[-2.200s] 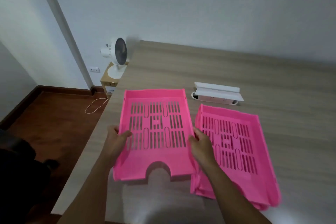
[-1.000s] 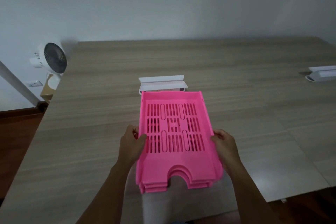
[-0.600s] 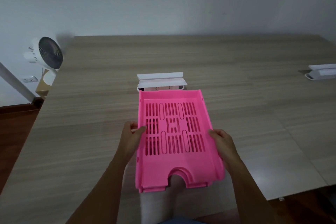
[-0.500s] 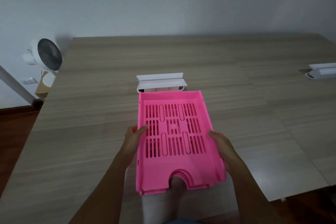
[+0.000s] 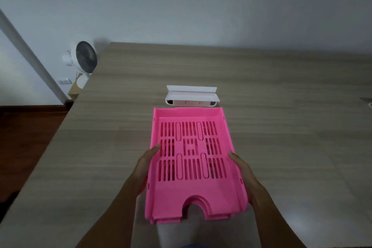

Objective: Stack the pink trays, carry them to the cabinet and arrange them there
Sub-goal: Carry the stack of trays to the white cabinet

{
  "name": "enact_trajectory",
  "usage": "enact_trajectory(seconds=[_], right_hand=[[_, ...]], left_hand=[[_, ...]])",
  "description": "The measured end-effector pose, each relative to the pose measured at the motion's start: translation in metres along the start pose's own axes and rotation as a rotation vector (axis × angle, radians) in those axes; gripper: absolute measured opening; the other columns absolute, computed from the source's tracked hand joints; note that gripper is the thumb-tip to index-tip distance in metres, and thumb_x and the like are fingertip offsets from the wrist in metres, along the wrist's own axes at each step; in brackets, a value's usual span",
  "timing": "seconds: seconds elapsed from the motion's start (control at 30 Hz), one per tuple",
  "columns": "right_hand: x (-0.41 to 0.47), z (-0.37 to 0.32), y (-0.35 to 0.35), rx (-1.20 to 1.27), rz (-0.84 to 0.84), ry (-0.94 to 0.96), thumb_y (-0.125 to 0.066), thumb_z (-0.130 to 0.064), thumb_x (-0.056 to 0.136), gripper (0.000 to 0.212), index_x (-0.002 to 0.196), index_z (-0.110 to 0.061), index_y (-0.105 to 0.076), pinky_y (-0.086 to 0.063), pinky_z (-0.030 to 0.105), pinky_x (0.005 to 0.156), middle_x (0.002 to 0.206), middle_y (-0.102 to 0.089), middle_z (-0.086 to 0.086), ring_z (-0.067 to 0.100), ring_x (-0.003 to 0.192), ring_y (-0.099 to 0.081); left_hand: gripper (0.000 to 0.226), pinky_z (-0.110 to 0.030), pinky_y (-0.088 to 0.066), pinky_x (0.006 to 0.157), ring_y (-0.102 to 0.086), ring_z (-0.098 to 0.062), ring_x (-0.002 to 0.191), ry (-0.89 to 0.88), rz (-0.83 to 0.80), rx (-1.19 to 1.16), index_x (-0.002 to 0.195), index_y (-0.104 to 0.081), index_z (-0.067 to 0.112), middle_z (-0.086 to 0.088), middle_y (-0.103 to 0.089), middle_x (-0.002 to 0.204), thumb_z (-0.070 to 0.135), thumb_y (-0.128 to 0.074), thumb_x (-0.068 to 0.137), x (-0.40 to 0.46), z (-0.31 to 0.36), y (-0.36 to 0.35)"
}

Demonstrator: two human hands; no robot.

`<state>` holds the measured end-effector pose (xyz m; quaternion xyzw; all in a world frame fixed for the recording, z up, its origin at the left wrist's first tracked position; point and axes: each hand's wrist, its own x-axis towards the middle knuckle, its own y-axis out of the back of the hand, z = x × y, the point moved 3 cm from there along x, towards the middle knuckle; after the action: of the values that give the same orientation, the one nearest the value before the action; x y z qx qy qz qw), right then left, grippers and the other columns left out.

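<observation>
Stacked trays held at both long sides, over the desk's near edge.
The pink trays (image 5: 193, 159) run lengthwise away from the person; left hand (image 5: 146, 164) and right hand (image 5: 242, 171) clasp opposite sides, equally near.

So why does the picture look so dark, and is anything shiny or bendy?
In the head view the room is dim, so the pink trays stand out; a pale glare patch sits on the table near the right hand; the wide lens bends the table's far edge, and the fan looks soft.
</observation>
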<state>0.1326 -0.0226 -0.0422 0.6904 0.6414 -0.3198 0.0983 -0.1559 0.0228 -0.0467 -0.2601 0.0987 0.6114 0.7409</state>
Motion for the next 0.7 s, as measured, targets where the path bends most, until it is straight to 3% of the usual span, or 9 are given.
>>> enact_trajectory(seconds=[0.1, 0.27, 0.4, 0.47, 0.53, 0.63, 0.7], right_hand=[[0.004, -0.007, -0.022, -0.073, -0.102, 0.003, -0.052, -0.039, 0.092, 0.048, 0.118, -0.001, -0.067, -0.063, 0.041, 0.067, 0.083, -0.078, 0.012, 0.028, 0.07, -0.075], [0.017, -0.004, -0.084, -0.218, -0.308, -0.056, -0.056, -0.041, 0.093, 0.053, 0.127, -0.001, -0.063, -0.06, 0.042, 0.072, 0.088, -0.079, 0.013, 0.03, 0.074, -0.076], [-0.001, 0.019, -0.171, -0.318, -0.589, -0.117, -0.057, -0.041, 0.087, 0.053, 0.123, -0.003, -0.064, -0.062, 0.04, 0.064, 0.087, -0.078, 0.014, 0.029, 0.071, -0.075], [-0.02, 0.039, -0.216, -0.387, -0.691, -0.127, -0.057, -0.041, 0.089, 0.049, 0.119, -0.004, -0.067, -0.063, 0.04, 0.065, 0.087, -0.079, 0.013, 0.029, 0.071, -0.075], [-0.045, 0.067, -0.258, -0.453, -0.77, -0.148, -0.058, -0.043, 0.091, 0.044, 0.112, -0.007, -0.07, -0.062, 0.043, 0.072, 0.089, -0.079, 0.014, 0.03, 0.074, -0.076], [-0.089, 0.116, -0.318, -0.547, -0.859, -0.2, -0.066, -0.049, 0.086, 0.057, 0.121, -0.004, -0.069, -0.055, 0.056, 0.091, 0.105, -0.075, 0.022, 0.037, 0.088, -0.073], [-0.124, 0.156, -0.361, -0.569, -0.963, -0.248, -0.065, -0.048, 0.089, 0.058, 0.127, -0.004, -0.066, -0.051, 0.062, 0.097, 0.109, -0.074, 0.024, 0.039, 0.091, -0.071]], left_hand=[[0.047, -0.043, -0.061, 0.066, -0.076, -0.033, 0.076, -0.039, 0.073, -0.099, 0.121, -0.063, 0.003, -0.016, -0.078, 0.09, 0.039, -0.041, 0.101, -0.031, -0.003, 0.01], [0.053, -0.048, -0.06, 0.073, -0.074, -0.038, 0.078, -0.133, 0.284, -0.304, 0.126, -0.059, -0.004, -0.022, -0.074, 0.093, 0.04, -0.05, 0.098, -0.105, -0.013, 0.058], [0.038, -0.043, -0.063, 0.059, -0.076, -0.033, 0.064, -0.233, 0.497, -0.51, 0.11, -0.068, 0.0, -0.02, -0.077, 0.082, 0.031, -0.05, 0.099, -0.199, -0.03, 0.096], [0.043, -0.047, -0.063, 0.067, -0.076, -0.035, 0.072, -0.283, 0.621, -0.577, 0.12, -0.066, 0.001, -0.022, -0.076, 0.092, 0.034, -0.058, 0.094, -0.249, -0.045, 0.117], [0.052, -0.049, -0.062, 0.076, -0.075, -0.036, 0.08, -0.319, 0.735, -0.618, 0.127, -0.063, 0.0, -0.023, -0.073, 0.102, 0.038, -0.063, 0.091, -0.305, -0.063, 0.135], [0.042, -0.043, -0.064, 0.061, -0.077, -0.03, 0.066, -0.361, 0.897, -0.635, 0.116, -0.067, -0.001, -0.019, -0.078, 0.085, 0.033, -0.053, 0.097, -0.395, -0.088, 0.158], [0.053, -0.047, -0.064, 0.072, -0.076, -0.032, 0.072, -0.389, 1.014, -0.659, 0.126, -0.062, -0.004, -0.021, -0.076, 0.092, 0.037, -0.059, 0.092, -0.459, -0.112, 0.172]])
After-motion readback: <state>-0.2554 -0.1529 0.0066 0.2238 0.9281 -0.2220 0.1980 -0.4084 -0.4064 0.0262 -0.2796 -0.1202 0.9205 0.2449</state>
